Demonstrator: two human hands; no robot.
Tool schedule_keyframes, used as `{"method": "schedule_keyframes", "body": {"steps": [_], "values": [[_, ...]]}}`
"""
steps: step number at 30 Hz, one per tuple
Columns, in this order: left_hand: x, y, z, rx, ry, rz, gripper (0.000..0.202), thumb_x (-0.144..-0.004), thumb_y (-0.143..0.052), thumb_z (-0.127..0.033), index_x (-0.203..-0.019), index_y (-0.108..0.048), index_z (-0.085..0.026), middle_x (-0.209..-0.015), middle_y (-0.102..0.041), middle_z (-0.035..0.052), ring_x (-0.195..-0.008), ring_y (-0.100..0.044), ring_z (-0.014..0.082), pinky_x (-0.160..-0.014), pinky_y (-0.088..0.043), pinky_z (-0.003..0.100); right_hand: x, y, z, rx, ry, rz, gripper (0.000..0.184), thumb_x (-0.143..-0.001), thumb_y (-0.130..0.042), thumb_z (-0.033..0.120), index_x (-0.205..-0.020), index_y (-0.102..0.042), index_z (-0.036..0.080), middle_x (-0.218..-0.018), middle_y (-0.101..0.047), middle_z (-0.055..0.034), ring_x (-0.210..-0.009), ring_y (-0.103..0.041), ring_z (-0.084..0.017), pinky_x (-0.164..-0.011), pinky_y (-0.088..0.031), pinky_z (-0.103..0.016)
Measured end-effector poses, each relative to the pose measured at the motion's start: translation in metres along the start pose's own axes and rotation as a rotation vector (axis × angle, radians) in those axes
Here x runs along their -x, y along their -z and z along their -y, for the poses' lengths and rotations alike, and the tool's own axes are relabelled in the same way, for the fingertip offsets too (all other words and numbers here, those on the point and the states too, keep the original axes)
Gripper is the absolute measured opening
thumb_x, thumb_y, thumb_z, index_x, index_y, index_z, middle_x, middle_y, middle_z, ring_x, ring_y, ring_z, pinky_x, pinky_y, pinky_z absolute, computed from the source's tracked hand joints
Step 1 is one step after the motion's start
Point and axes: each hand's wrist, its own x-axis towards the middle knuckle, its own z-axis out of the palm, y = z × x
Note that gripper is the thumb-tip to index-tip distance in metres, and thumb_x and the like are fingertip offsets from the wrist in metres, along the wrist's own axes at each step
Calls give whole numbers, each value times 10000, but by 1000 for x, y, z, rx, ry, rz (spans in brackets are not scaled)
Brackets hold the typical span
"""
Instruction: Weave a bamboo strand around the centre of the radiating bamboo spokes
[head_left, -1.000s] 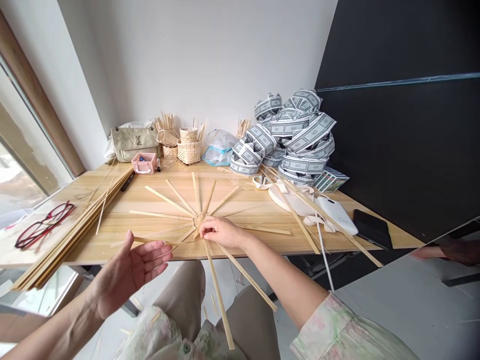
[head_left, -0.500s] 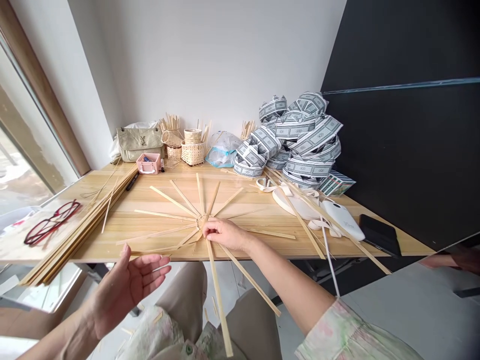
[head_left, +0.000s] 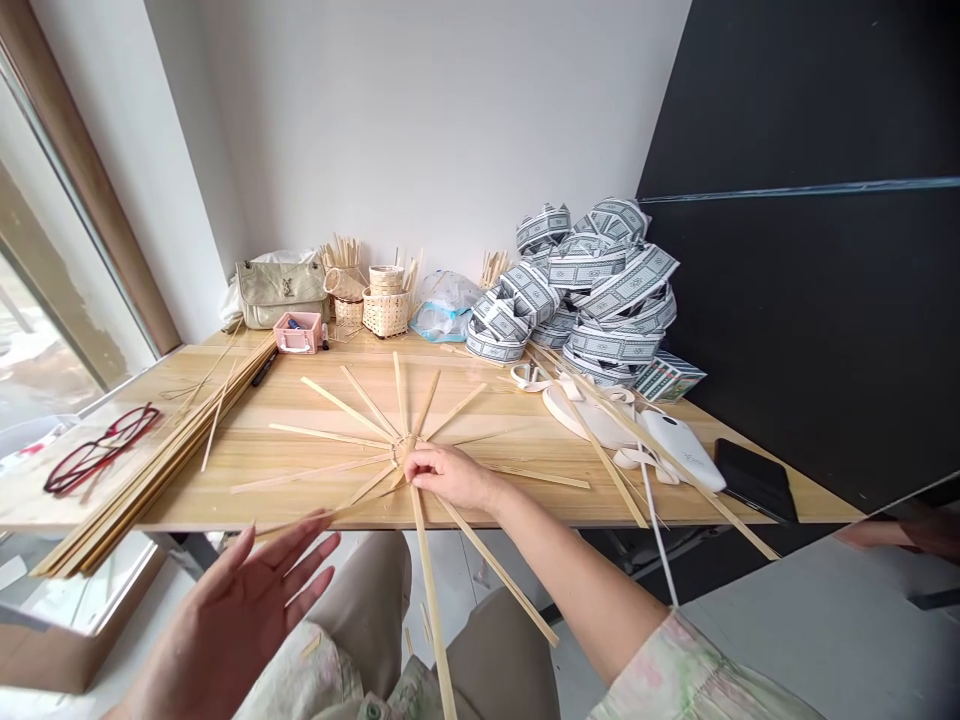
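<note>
Bamboo strips point(head_left: 345, 407) fan out on the table like wheel spokes, with a thin strip woven in a small ring point(head_left: 396, 452) round their crossing point. My right hand point(head_left: 453, 477) is closed at the near right side of this ring, its fingertips pinching the strips and partly covering the centre. Two strips stretch past the table edge toward my lap, a long one point(head_left: 429, 600) among them. At the lower left, my left hand point(head_left: 247, 590) is open, palm up and fingers spread. Its fingertips are close to a thin weaving strip point(head_left: 330, 513); whether they touch it I cannot tell.
A bundle of long strips point(head_left: 161, 450) and red glasses point(head_left: 103, 448) lie on the left. Behind are a handbag point(head_left: 279, 295), a pink box point(head_left: 297, 333) and small woven baskets point(head_left: 385, 312). Patterned rolled bands point(head_left: 592, 290), a white device point(head_left: 682, 447) and a black phone point(head_left: 754, 480) are right.
My left hand has moved down and slightly left, still spread, with its fingertips now by the thin strip. My right hand keeps its hold at the centre.
</note>
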Motion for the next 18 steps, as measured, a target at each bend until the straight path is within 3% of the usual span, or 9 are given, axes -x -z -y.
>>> {"method": "schedule_keyframes", "body": {"steps": [3, 8, 12, 18], "values": [[-3, 6, -9, -6, 25, 93, 388, -746, -400, -296, -1049, -595, -153, -1289, -406, 38, -1220, -287, 276, -981, -302, 446, 0, 1, -1, -1, 11, 16, 138, -688, -488, 46, -660, -559, 162, -719, -514, 19, -716, -468, -104, -674, -336, -219], [-10, 7, -32, -181, 35, 190, 464, -707, -320, -177, -1103, -560, -137, -1303, -383, 15, -1244, -238, 245, -985, -268, 415, 1, 3, 3, 11, 16, 41, 162, -674, -489, 27, -650, -574, 163, -700, -486, 21, -705, -463, -99, -671, -339, -214], [-9, -16, -55, -475, 35, 273, 563, -636, -229, -28, -1100, -545, -66, -1272, -425, 49, -1231, -266, 207, -986, -245, 361, 0, 2, 2, 46, -9, 59, 163, -662, -501, 24, -642, -581, 165, -695, -482, 22, -681, -461, -95, -646, -337, -209], [-3, -53, -73, -704, 199, 166, 532, -606, -186, -8, -898, -631, -22, -1137, -544, 126, -1134, -416, 209, -931, -316, 347, -3, -7, 2, 100, -57, -66, 128, -656, -540, 55, -651, -593, 172, -705, -539, 17, -708, -489, -106, -645, -339, -210]]}}
